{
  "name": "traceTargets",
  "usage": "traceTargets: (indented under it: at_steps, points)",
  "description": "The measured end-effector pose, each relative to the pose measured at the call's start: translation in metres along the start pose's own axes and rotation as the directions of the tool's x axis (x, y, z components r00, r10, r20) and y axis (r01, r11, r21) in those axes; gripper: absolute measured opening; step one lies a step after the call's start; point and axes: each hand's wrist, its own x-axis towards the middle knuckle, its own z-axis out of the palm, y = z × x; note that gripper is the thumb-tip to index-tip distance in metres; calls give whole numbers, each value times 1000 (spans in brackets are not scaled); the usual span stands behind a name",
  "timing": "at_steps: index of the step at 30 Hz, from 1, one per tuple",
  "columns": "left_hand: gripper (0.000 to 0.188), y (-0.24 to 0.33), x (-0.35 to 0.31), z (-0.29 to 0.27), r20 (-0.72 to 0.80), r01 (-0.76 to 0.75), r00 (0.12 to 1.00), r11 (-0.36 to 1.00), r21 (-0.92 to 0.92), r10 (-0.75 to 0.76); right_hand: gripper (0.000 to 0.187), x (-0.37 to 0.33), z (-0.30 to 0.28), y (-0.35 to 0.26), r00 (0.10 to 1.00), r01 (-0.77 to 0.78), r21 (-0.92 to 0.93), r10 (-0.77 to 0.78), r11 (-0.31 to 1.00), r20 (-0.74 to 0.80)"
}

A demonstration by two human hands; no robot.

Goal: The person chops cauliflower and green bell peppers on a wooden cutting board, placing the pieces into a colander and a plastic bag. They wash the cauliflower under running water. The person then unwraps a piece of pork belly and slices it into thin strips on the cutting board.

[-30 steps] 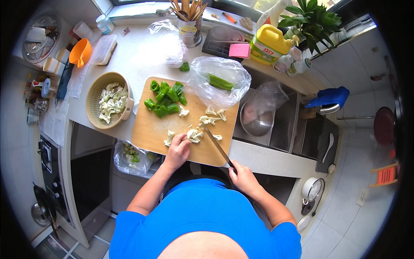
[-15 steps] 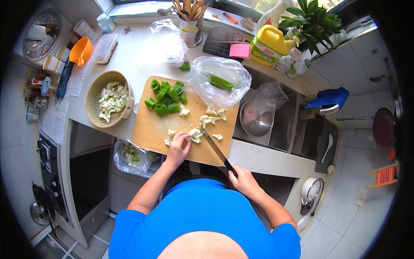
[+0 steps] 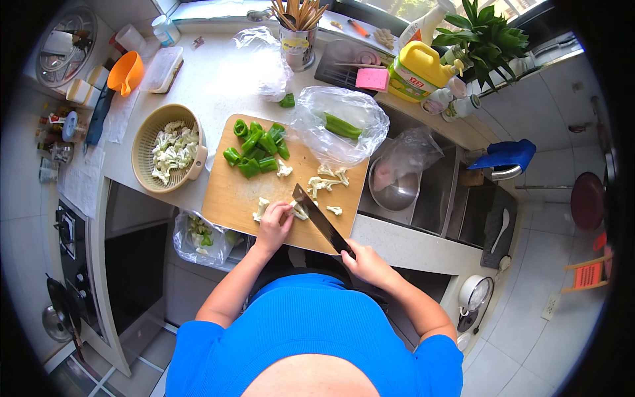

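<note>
My right hand (image 3: 368, 261) is wrapped round the handle of a kitchen knife (image 3: 321, 220). Its broad dark blade slants across the cutting board (image 3: 225, 210), with the tip next to a white cauliflower floret (image 3: 299, 211). My left hand (image 3: 274, 225) pinches that floret from the left, fingertips curled close to the blade. Another cauliflower piece (image 3: 260, 206) lies just left of those fingers. More florets (image 3: 320, 184) are scattered to the right of the blade. Cut green pepper pieces (image 3: 254, 151) are heaped on the far left part of the board.
Left of the board stands a beige colander (image 3: 140, 161) with cauliflower in it. A clear plastic bag (image 3: 311, 109) holding a long green pepper overlaps the board's far right corner. The sink to the right contains a metal bowl (image 3: 395, 197). A scrap bag (image 3: 185, 246) hangs below the counter.
The knife has shifted slightly left and tilted, so its broad face now shows instead of a thin edge. My right hand moved a little left with it; the left hand stays on the floret.
</note>
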Motion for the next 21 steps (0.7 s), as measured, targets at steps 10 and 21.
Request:
traceTargets:
  at_steps: [10, 21]
  points:
    - [22, -2, -2, 1, -38, -17, 999, 1000, 13, 18, 29, 27, 46, 27, 985, 103, -112, -117, 988, -125]
    - [19, 3, -14, 7, -132, 91, 986, 993, -80, -101, 26, -2, 2, -10, 980, 152, -82, -161, 985, -114]
